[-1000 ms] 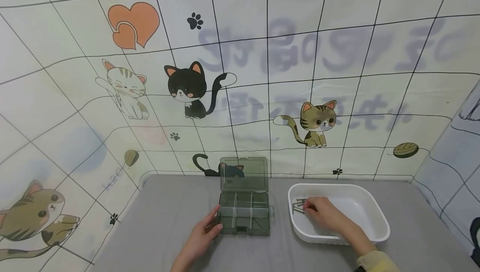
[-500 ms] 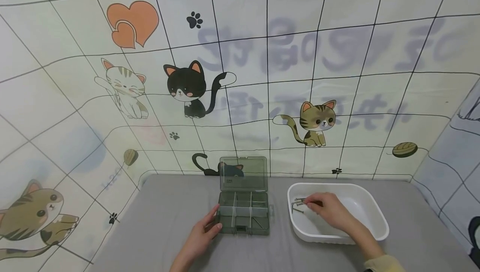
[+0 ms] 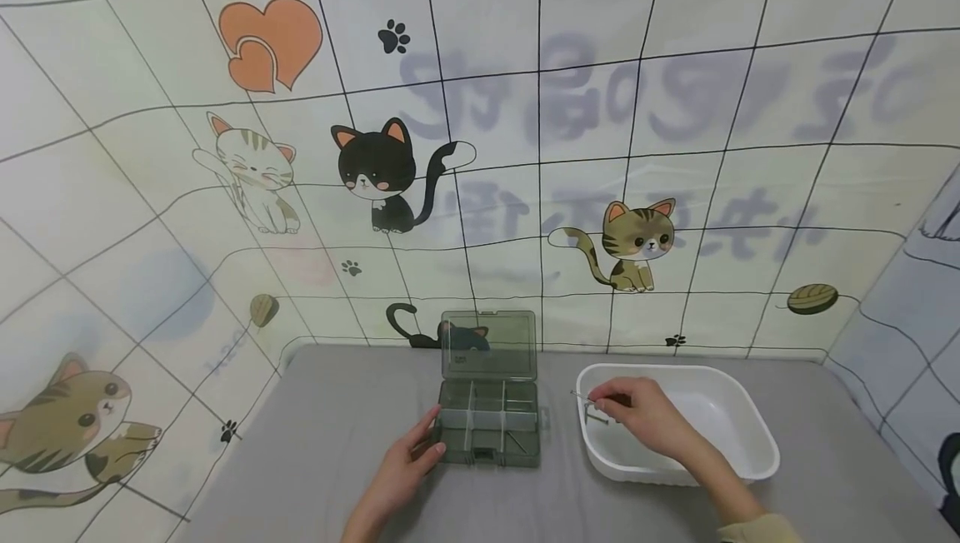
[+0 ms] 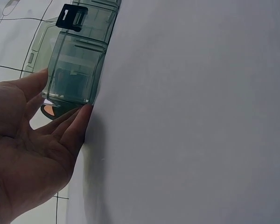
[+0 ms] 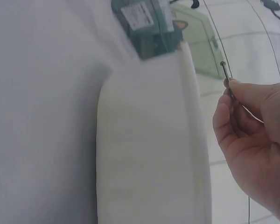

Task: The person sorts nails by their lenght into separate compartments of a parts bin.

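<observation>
- While the right hand [image 3: 648, 416] pinches a fastener [image 5: 225, 71], clear the tray's [image 3: 712, 410] left edge.
- Straight-fingered, the left hand [image 3: 401, 472] should brace the box [image 3: 487, 420] near the table's [image 3: 322, 426] back edge.

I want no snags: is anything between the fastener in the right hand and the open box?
Only the white tray's rim facing the box; the fastener appears raised above it. Nothing else visible blocks the way.

Compartment box [image 3: 487, 420] left of tray [image 3: 701, 414] on table [image 3: 322, 435], screws [image 3: 597, 419] in tray's left end; wall [image 3: 498, 276] behind both
</observation>
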`<action>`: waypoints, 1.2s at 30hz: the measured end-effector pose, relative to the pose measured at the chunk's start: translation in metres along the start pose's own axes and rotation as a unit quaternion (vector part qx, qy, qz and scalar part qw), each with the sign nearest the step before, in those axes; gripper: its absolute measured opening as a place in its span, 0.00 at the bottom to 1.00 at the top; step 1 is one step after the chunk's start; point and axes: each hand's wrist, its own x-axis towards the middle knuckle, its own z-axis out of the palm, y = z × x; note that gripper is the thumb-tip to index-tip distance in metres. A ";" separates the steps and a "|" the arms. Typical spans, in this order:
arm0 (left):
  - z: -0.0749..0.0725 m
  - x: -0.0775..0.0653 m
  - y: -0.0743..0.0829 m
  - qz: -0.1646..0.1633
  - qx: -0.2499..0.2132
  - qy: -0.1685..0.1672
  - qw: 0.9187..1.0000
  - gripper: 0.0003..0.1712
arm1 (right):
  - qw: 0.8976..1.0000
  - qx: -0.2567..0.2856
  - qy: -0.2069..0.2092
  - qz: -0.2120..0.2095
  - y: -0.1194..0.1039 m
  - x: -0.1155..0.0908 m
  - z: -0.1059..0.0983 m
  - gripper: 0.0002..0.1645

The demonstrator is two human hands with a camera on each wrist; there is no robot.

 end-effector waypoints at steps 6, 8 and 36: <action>0.000 -0.001 0.000 0.007 -0.001 0.000 1.000 0.34 | 1.000 0.006 -0.009 -0.008 -0.012 0.010 0.021 0.08; 0.000 -0.001 0.000 0.008 0.000 0.000 1.000 0.34 | 1.000 0.003 -0.008 -0.015 -0.015 0.013 0.028 0.07; 0.000 0.000 0.002 -0.001 -0.001 -0.010 1.000 0.34 | 0.990 -0.106 -0.012 -0.092 -0.031 0.033 0.083 0.03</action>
